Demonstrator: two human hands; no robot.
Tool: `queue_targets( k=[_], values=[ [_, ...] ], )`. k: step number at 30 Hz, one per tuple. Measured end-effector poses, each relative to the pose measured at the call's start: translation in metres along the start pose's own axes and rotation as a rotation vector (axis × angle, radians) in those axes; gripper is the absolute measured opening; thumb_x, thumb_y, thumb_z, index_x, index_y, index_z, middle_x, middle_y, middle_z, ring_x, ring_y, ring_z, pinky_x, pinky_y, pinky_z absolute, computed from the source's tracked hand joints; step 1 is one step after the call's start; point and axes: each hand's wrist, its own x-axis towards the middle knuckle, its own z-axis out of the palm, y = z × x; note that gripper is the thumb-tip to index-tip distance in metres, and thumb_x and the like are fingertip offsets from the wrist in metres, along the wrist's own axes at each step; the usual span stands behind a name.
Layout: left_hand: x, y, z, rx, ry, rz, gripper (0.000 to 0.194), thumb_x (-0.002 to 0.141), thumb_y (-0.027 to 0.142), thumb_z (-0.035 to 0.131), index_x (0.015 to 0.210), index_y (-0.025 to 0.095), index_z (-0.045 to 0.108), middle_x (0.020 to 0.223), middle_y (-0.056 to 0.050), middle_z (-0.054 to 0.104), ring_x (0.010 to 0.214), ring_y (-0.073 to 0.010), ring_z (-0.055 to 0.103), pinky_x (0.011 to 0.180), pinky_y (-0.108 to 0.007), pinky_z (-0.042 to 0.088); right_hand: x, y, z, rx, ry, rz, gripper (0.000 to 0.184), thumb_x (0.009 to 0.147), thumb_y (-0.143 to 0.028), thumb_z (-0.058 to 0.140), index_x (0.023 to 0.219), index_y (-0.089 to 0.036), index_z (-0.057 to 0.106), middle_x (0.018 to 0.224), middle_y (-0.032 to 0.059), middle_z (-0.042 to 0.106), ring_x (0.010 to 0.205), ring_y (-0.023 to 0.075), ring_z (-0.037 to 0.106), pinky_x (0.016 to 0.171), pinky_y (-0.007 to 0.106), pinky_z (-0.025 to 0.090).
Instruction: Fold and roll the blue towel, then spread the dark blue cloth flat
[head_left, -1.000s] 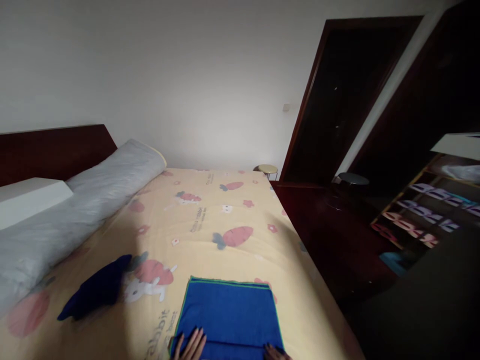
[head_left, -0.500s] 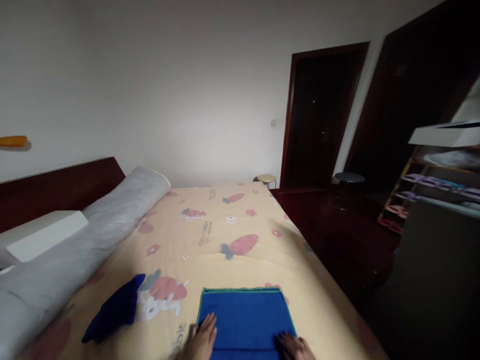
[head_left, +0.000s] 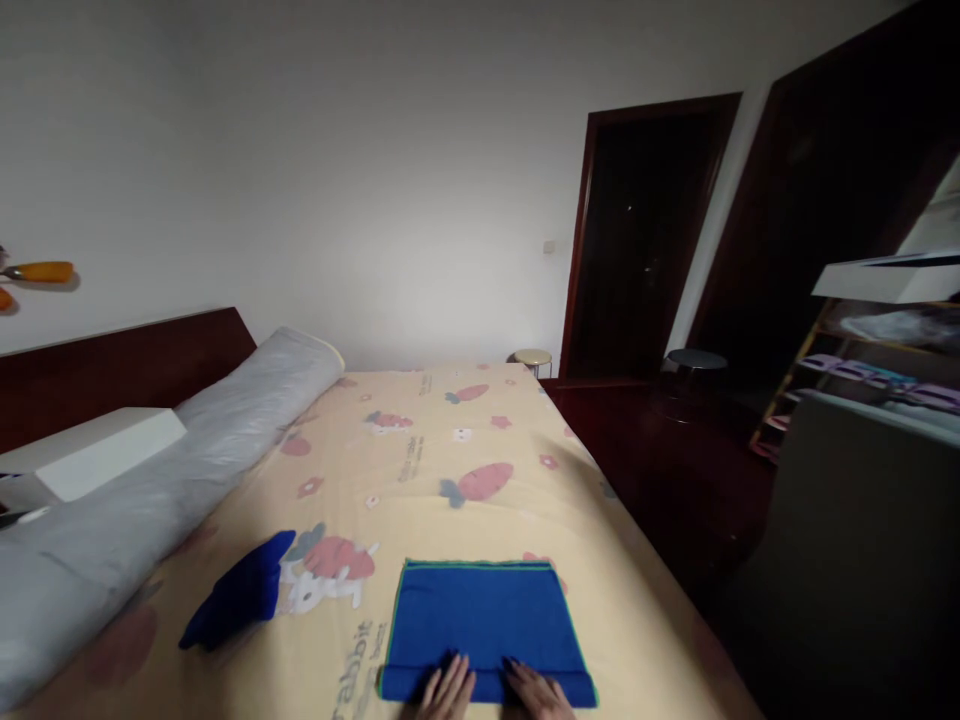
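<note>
We are resting left hand (head_left: pixel 448 690) and right hand (head_left: pixel 538 692) flat, fingers extended | green-edged blue cloth (head_left: pixel 480 610) is lying under them, near edge folded, on bed (head_left: pixel 630 620)

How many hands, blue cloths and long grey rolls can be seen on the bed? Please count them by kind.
Hands: 2 (left hand, right hand)
Blue cloths: 2 (green-edged cloth, crumpled darker cloth)
Grey rolls: 1 (long grey roll)
Total: 5
</note>
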Motion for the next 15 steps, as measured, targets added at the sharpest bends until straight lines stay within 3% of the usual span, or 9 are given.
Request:
queue_targets(
  k=[2,4,7,11,13,15],
  values=[
    [0.008,0.021,0.015,-0.037,-0.007,-0.048,0.064,0.091,0.033,0.045,0.150,0.035,0.021,0.136,0.002,0.059,0.118,-0.0159,0.063,0.091,-0.029,0.055,0.012,-0.019,0.013,0.058,-0.171,0.035,0.050,0.085,-0.037,0.051,0.134,-0.036,0.055,0.141,0.0015,0.054,0.129,0.0250,0.053,0.105,0.039,0.047],
    [0.006,0.022,0.017,-0.054,-0.058,-0.102,0.066,0.091,0.036,0.044,0.150,0.035,0.015,0.139,0.002,0.056,0.120,-0.0166,0.062,0.092,-0.030,0.054,0.014,-0.022,0.017,0.091,-0.258,0.076,0.058,0.084,-0.030,0.050,0.142,-0.035,0.045,0.146,0.0013,0.047,0.136,0.0248,0.044,0.112,0.041,0.040],
    [-0.017,-0.009,0.002,-0.016,-0.128,-0.133,0.067,0.090,0.031,0.044,0.149,0.036,0.013,0.142,0.004,0.053,0.122,-0.0155,0.060,0.093,-0.029,0.051,-0.003,0.003,0.006,0.085,-0.278,0.100,0.060,0.084,-0.024,0.046,0.144,-0.031,0.043,0.150,0.0025,0.040,0.139,0.0246,0.039,0.115,0.040,0.036],
    [-0.059,-0.057,-0.025,0.170,-0.074,-0.135,0.072,0.083,0.014,0.044,0.147,0.042,0.023,0.137,0.007,0.060,0.118,-0.0150,0.062,0.094,-0.030,0.047,-0.043,0.055,-0.020,0.011,-0.205,0.055,0.055,0.090,-0.030,0.044,0.145,-0.030,0.040,0.151,0.0042,0.037,0.140,0.0261,0.038,0.114,0.045,0.038],
    [-0.070,-0.067,-0.037,0.244,-0.055,-0.160,0.070,0.083,0.014,0.047,0.144,0.044,0.032,0.136,0.006,0.062,0.119,-0.0174,0.061,0.095,-0.034,0.045,-0.055,0.069,-0.031,-0.047,-0.190,0.051,0.057,0.090,-0.028,0.043,0.146,-0.031,0.037,0.151,0.0044,0.037,0.139,0.0270,0.039,0.113,0.048,0.038],
    [-0.069,-0.068,-0.049,0.234,-0.111,-0.236,0.066,0.083,0.015,0.048,0.140,0.045,0.040,0.140,0.005,0.059,0.124,-0.0198,0.058,0.098,-0.037,0.044,-0.058,0.072,-0.039,-0.113,-0.170,0.100,0.058,0.088,-0.022,0.041,0.144,-0.033,0.040,0.150,0.0045,0.041,0.137,0.0273,0.044,0.110,0.051,0.039]
  ],
)
